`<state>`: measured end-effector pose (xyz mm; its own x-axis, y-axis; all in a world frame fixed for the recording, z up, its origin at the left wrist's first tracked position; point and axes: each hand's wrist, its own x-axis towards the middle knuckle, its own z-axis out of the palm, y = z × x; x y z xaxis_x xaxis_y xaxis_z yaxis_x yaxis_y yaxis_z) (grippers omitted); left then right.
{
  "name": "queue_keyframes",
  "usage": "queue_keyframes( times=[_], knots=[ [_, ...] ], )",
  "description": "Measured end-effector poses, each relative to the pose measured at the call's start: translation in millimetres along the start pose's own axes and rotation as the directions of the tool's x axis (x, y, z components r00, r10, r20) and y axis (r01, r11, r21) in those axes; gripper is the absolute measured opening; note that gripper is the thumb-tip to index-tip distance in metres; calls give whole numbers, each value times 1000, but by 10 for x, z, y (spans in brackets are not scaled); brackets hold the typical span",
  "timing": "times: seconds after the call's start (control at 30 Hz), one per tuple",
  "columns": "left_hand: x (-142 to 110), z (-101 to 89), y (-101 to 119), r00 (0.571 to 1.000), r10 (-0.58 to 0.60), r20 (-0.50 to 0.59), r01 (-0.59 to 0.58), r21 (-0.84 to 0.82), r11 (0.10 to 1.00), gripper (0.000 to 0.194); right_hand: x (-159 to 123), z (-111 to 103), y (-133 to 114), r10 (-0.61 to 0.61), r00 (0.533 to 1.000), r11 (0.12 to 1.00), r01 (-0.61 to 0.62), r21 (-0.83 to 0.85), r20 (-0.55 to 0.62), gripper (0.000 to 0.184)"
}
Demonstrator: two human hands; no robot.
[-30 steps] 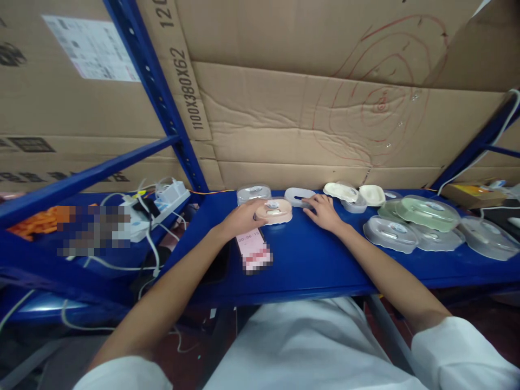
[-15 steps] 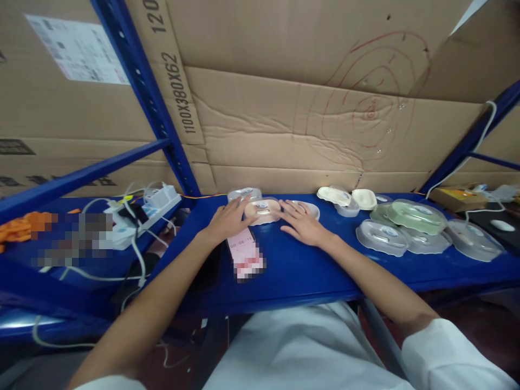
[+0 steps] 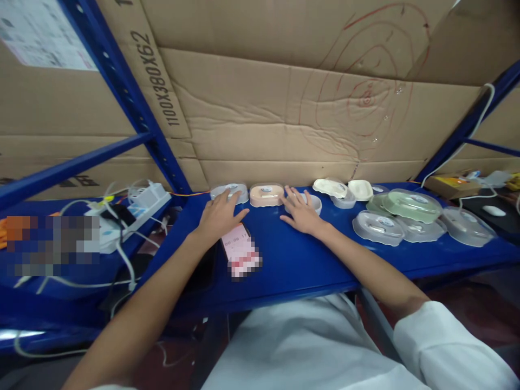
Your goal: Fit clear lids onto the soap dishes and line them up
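Note:
My left hand (image 3: 219, 215) lies flat and open on the blue shelf (image 3: 309, 260), its fingertips touching a clear lidded box (image 3: 231, 190). My right hand (image 3: 299, 211) is also open, fingers spread over a clear oval lid (image 3: 312, 202). Between the two hands, against the cardboard wall, stands a beige soap box (image 3: 266, 194) with a clear lid; neither hand holds it. A phone (image 3: 239, 250) showing a timer lies just below my left hand.
To the right lie cream box parts (image 3: 331, 188), a green lidded dish (image 3: 411, 204) and several clear lids (image 3: 377, 227). A white power strip (image 3: 142, 203) with cables sits on the left. Blue rack posts (image 3: 122, 92) and cardboard (image 3: 284, 108) close off the back.
Both hands let go of the beige box, which now stands at the back against the cardboard. My left hand moved left to the clear box; my right hand rests flat on the oval lid.

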<state>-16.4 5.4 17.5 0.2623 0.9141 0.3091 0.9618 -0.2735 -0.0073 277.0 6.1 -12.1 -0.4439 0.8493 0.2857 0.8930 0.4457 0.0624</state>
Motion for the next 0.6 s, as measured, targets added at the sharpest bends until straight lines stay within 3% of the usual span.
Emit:
queue_keyframes(
  times=[0.07,0.13,0.23,0.3,0.37,0.43,0.5,0.6],
  knots=[
    [0,-12,11,1000,24,-13,-24,-22,999,65,-27,-17,112,118,993,993,-118,21,-16,66],
    [-2,-27,21,997,71,-25,-72,-58,996,63,-64,-45,203,161,987,985,-162,62,16,56],
    [-17,-50,49,977,210,-25,-212,-158,964,60,-82,-109,300,25,998,991,-33,133,62,44],
    [-38,-57,81,940,342,-6,-333,-247,910,60,-65,-153,381,-3,999,981,9,194,-33,44],
    [-62,-52,117,894,447,12,-420,-320,849,60,-53,-169,504,132,971,974,-90,207,-197,50],
    [-82,-36,146,870,493,19,-456,-351,818,59,-65,-139,653,305,902,951,-272,147,-306,51],
    [-91,-18,159,864,503,13,-467,-351,812,57,-95,-64,785,382,877,921,-388,40,-293,53],
    [-86,-4,157,861,508,-2,-477,-347,807,54,-121,60,862,365,913,919,-385,-87,-182,57]
  ],
)
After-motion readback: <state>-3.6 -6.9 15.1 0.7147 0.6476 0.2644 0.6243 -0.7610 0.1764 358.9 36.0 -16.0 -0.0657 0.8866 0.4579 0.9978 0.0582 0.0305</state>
